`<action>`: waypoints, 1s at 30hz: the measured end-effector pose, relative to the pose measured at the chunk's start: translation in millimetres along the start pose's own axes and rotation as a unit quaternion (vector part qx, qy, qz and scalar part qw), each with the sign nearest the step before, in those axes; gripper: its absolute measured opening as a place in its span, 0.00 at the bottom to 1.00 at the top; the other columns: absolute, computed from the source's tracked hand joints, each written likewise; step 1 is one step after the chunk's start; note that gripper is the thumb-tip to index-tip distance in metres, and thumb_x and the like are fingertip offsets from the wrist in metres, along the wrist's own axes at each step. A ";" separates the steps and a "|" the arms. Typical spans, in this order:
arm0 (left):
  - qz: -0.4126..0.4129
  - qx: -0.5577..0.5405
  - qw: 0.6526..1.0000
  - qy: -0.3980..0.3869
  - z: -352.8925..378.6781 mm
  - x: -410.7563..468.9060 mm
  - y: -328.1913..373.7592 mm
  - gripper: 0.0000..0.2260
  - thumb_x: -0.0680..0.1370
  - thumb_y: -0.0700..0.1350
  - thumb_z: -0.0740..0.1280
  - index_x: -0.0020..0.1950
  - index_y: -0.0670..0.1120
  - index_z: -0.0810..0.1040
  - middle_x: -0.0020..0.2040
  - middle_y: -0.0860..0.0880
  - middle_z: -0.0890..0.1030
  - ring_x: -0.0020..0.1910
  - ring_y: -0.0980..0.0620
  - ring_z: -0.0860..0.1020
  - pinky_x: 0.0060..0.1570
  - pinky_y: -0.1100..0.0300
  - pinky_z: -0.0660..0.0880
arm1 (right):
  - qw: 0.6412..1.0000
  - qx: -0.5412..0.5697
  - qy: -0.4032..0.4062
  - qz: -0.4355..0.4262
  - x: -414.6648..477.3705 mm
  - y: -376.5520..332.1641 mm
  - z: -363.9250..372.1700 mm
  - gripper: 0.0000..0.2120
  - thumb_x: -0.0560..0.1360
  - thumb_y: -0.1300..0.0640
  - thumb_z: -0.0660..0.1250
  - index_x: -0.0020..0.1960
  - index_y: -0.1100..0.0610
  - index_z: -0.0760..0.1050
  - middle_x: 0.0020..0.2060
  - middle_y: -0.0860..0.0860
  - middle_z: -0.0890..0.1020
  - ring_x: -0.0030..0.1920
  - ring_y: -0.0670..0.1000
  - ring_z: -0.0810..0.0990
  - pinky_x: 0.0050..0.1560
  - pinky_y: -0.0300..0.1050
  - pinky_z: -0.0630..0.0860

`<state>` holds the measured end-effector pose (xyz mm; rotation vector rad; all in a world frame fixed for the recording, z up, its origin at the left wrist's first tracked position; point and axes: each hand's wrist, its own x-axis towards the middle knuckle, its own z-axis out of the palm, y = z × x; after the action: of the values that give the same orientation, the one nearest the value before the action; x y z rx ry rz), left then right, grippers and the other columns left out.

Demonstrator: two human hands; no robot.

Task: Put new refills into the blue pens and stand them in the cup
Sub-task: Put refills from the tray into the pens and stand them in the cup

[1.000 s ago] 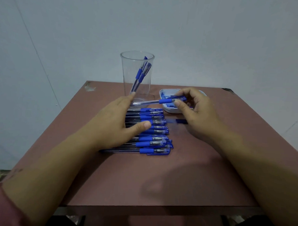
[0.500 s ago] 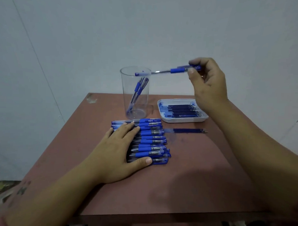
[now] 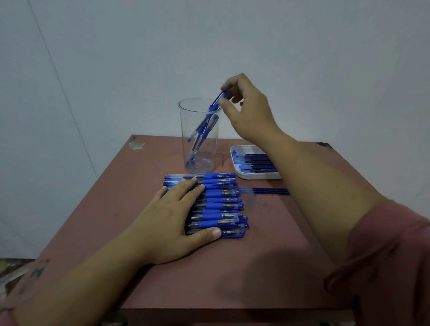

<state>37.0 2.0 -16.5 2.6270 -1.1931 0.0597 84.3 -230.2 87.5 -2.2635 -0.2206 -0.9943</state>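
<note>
Right above the tall clear plastic cup (image 3: 185, 137), we pinch a slim blue pen (image 3: 216, 101) between the thumb and fingertips of our right hand (image 3: 250, 113). The pen hangs tilted, its upper end in our grip and its lower part dipping past the rim into the cup. A few other blue pens (image 3: 199, 135) lean inside the cup, blurred through the wall, so we cannot count them.

Our left hand (image 3: 170, 219) lies flat, fingers straight and slightly spread, resting on the row of blue pens (image 3: 223, 202). These lie side by side on the reddish-brown table (image 3: 254, 261), just in front of the cup.

To the right of the cup sits a shallow white tray (image 3: 240, 174) with dark blue refills (image 3: 258, 162) lying side by side in it. A loose dark refill (image 3: 269, 190) lies on the table just in front of the tray, its right end hidden behind our right forearm. A pink sleeve (image 3: 388, 254) covers that arm nearer to us. A plain pale wall (image 3: 115, 49) stands behind the table.
</note>
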 end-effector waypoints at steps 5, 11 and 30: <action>-0.003 -0.002 1.000 -0.004 -1.2 -0.1 0.0 0.48 0.65 0.80 0.43 0.79 0.55 0.48 0.79 0.57 0.48 0.76 0.59 0.48 0.76 0.57 0.44 | 0.996 -0.064 -0.058 -0.031 -8.1 4.0 8.5 0.12 0.78 0.56 0.60 0.54 0.52 0.81 0.52 0.45 0.76 0.57 0.51 0.70 0.60 0.42 0.66; -0.001 -0.007 1.000 -0.007 -0.2 1.7 -1.2 0.48 0.65 0.80 0.43 0.79 0.55 0.49 0.79 0.57 0.49 0.76 0.58 0.49 0.77 0.55 0.46 | 0.995 -0.074 -0.062 -0.017 -28.9 3.4 -4.0 0.17 0.77 0.52 0.61 0.64 0.52 0.77 0.61 0.51 0.74 0.61 0.51 0.67 0.64 0.44 0.64; 0.003 -0.015 1.000 -0.005 -0.9 1.3 -0.1 0.48 0.66 0.80 0.45 0.79 0.54 0.52 0.79 0.55 0.51 0.77 0.58 0.51 0.77 0.51 0.48 | 0.955 -0.168 -0.245 0.008 -110.5 17.2 -13.1 0.11 0.76 0.51 0.69 0.57 0.51 0.81 0.47 0.45 0.74 0.52 0.46 0.68 0.52 0.38 0.64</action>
<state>37.9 1.4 -15.4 2.6000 -1.1961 0.0297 6.0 -240.7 7.2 -2.7974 -0.2563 -0.4681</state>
